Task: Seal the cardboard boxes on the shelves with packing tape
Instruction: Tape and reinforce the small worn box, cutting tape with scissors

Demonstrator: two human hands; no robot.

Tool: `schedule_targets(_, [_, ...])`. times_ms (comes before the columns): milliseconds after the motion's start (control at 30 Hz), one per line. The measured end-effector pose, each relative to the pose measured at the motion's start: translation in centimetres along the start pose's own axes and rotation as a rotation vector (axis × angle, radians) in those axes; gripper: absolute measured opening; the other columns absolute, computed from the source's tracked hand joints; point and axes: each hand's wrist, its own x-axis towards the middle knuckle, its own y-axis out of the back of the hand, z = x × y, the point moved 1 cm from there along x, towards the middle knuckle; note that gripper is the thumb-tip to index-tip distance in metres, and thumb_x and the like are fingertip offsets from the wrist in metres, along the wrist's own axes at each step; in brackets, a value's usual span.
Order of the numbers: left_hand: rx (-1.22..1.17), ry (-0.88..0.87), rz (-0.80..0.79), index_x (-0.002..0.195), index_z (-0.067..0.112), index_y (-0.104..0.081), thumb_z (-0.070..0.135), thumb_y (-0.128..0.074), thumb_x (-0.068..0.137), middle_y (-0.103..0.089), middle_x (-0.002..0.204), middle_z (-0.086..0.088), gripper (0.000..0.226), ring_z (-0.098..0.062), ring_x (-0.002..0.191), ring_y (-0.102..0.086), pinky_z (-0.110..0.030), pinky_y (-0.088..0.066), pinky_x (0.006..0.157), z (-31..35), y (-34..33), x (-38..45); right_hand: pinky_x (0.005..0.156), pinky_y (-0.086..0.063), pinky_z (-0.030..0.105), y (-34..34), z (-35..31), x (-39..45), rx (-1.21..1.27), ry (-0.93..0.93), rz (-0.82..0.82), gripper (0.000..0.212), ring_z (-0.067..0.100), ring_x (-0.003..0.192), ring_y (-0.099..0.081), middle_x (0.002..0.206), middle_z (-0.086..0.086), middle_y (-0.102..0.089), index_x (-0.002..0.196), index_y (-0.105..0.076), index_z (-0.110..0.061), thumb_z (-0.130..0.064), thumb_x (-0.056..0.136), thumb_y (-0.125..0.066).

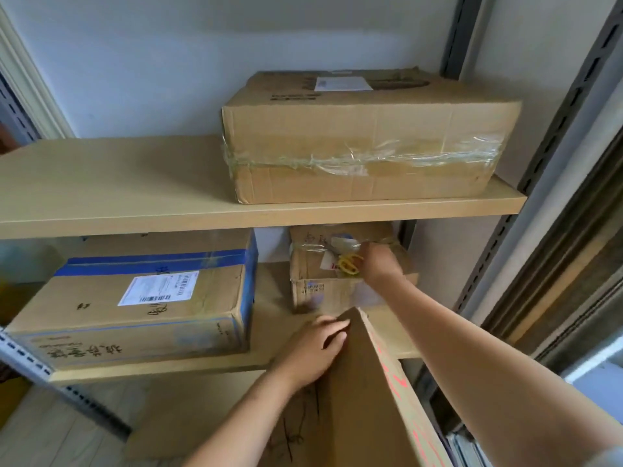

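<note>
A: What was the biggest thing there?

B: The shelving unit. Its upper shelf (101, 197) ran above both hands and carried a taped cardboard box (367, 146) wrapped round with wrinkled clear tape. The lower shelf (161, 370) lay at the level of the hands.

A: And on that lower shelf?

B: To the left of the left hand (313, 348) sat a blue-taped box (141, 308) with a white shipping label (158, 287). Beyond the left hand, under the right hand (379, 262), stood a small worn box (323, 281).

A: What were the hands doing?

B: The left hand lay on the raised flap of an open box (357, 399) nearest the person, fingers curled over the flap's top edge. The right hand reached to the small worn box, its fingers closed around a yellow tape dispenser (349, 264) against that box's front; blur hid the exact grip.
</note>
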Motion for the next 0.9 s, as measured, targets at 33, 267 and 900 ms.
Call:
schedule_targets(33, [-0.009,-0.002,0.029,0.135,0.036,-0.057,0.049,-0.037,0.100,-0.052,0.136,0.014,0.043,-0.001,0.127,-0.045,-0.030,-0.037,0.111,-0.1,0.2,0.4,0.065,-0.043,0.028,-0.5,0.0,0.8,0.008,-0.016,-0.013,0.012,0.020,0.076,-0.057,0.091,0.005,-0.063,0.101,-0.063,-0.014,-0.024,0.096,-0.059])
schedule_targets(267, [-0.074,0.014,0.103,0.121,0.034,-0.065,0.046,-0.040,0.099,-0.057,0.119,0.012,0.035,-0.003,0.113,-0.053,-0.030,-0.044,0.103,0.1,0.5,1.9,0.063,-0.046,0.029,-2.4,-0.3,2.7,-0.159,-0.014,-0.020,0.024,0.025,0.083,-0.064,0.093,0.006,-0.067,0.098,-0.066,-0.013,-0.036,0.092,-0.065])
schedule_targets(900, [-0.672,0.776,0.219,0.086,0.018,-0.069,0.041,-0.065,0.090,-0.075,0.095,-0.007,0.023,-0.022,0.089,-0.070,-0.041,-0.058,0.090,1.4,1.0,-20.8,0.094,-0.045,0.035,0.0,2.5,-21.9,1.018,0.127,-0.078,0.006,0.014,0.094,-0.061,0.108,0.015,-0.070,0.096,-0.058,-0.024,-0.019,0.096,-0.062])
